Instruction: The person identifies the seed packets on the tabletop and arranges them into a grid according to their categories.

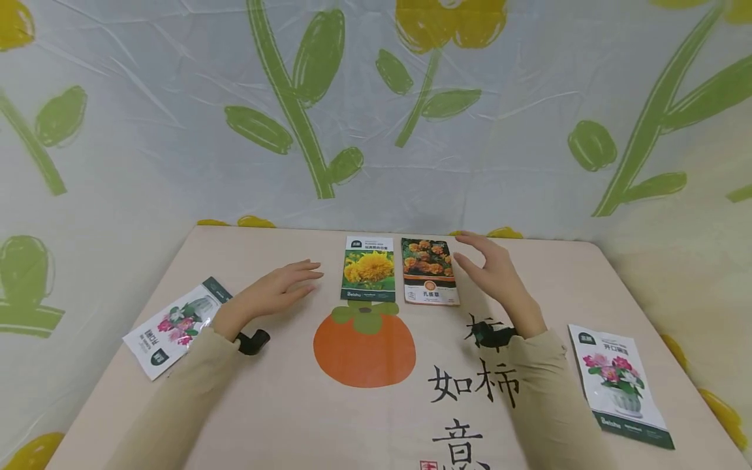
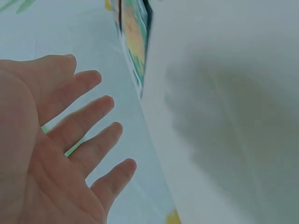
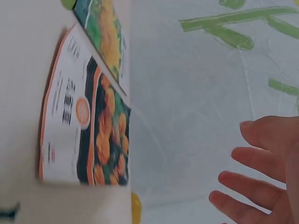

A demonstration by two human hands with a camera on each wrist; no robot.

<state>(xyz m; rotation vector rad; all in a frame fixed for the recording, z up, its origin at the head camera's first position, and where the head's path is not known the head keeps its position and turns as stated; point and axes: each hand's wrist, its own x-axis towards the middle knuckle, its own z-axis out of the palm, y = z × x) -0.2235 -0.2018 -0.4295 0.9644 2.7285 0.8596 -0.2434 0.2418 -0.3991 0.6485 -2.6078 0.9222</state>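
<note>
My left hand point(image 1: 273, 292) hovers over the table with its fingers stretched out, left of a seed packet with a yellow flower point(image 1: 368, 269). In the left wrist view its palm and spread fingers hold nothing. Beside that packet, a narrow gap apart, lies an orange marigold seed packet point(image 1: 430, 271). My right hand point(image 1: 499, 274) is just right of the marigold packet, fingers loosely extended and nothing in them. The right wrist view shows the marigold packet point(image 3: 86, 121) flat on the table, apart from the fingertips point(image 3: 225, 177).
A seed packet with pink flowers point(image 1: 179, 326) lies tilted at the left, partly behind the left forearm. Another pink-flower packet point(image 1: 624, 385) lies near the right edge. The table point(image 1: 276, 405) bears a printed persimmon and black characters. A flower-patterned sheet point(image 1: 499, 163) hangs behind it.
</note>
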